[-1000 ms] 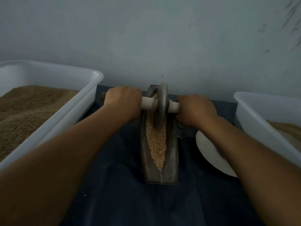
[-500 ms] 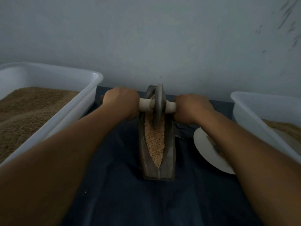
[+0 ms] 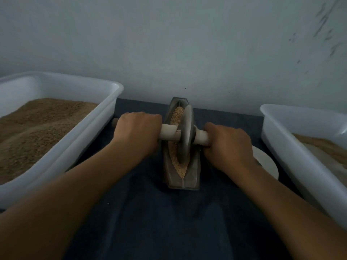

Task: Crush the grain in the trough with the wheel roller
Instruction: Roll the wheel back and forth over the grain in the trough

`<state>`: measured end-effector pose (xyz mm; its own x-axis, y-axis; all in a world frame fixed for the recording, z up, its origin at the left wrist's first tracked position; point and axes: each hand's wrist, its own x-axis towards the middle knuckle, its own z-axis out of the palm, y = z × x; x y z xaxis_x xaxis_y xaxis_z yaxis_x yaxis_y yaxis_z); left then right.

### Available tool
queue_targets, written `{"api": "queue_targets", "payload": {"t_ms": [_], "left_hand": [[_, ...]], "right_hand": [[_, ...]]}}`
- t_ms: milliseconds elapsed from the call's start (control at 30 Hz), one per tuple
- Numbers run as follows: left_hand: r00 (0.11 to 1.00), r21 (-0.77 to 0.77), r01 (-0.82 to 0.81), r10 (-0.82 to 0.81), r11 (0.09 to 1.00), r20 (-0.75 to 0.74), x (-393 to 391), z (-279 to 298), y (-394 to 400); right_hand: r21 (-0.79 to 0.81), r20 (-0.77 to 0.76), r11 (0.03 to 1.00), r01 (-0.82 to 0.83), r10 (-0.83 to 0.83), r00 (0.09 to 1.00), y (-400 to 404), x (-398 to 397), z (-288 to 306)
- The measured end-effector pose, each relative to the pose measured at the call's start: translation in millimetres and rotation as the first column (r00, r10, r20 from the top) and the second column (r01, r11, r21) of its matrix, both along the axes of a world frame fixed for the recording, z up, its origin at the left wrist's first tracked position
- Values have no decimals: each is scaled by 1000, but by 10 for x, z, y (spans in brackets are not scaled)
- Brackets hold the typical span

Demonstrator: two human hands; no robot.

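Where the dark blue cloth [image 3: 169, 222] covers the tabletop up to a pale, scuffed wall [image 3: 187, 44], the trough [image 3: 193, 177] lies lengthwise, its far end close to the wall and its near end pointing toward the person. Pale grain [image 3: 177, 115] fills its channel, showing beyond the wheel and again in a thin tapering strip at the near end. Standing on edge in the channel, at about the middle of the trough's length, is the wheel roller [image 3: 185, 136], a grey disc with a light axle handle running crosswise through it. Each end of that handle is wrapped by curled fingers: the left hand [image 3: 139, 134] grips the left stub, whose tip pokes out past the knuckles, and the right hand [image 3: 229, 145] grips the right stub close to the disc. Both forearms reach in from the near edge, on either side of the trough. Just left of the left hand sits a white bin [image 3: 105, 117] heaped with brown meal [image 3: 41, 124]. On the right, a second white bin [image 3: 281, 147] holds a lighter brown heap, only partly in view. Between that bin and the trough, a white plate [image 3: 266, 162] lies on the cloth, mostly hidden behind the right wrist
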<state>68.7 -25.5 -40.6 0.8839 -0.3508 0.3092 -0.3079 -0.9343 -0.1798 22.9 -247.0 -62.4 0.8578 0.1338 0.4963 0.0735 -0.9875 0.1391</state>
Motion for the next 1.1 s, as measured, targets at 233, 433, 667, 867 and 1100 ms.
{"api": "queue_targets", "payload": {"t_ms": [233, 433, 667, 867, 1100], "left_hand": [[999, -51, 0, 2, 999, 47, -103, -86, 49], [993, -57, -57, 50, 997, -104, 177, -60, -6], [956, 2, -113, 109, 994, -274, 671, 99, -147], [863, 242, -61, 173, 968, -476, 949, 273, -366], [834, 234, -70, 186, 970, -519, 1042, 296, -357]], "right_hand": [[-50, 126, 999, -14, 20, 992, 14, -121, -13], [-91, 36, 996, 6, -2, 999, -16, 272, 51], [18, -56, 1000, 3, -2, 998, -122, 759, 38], [48, -274, 999, 5, 8, 962, -215, 1022, 162], [54, -347, 998, 16, 4, 938, -214, 1088, 209]]}}
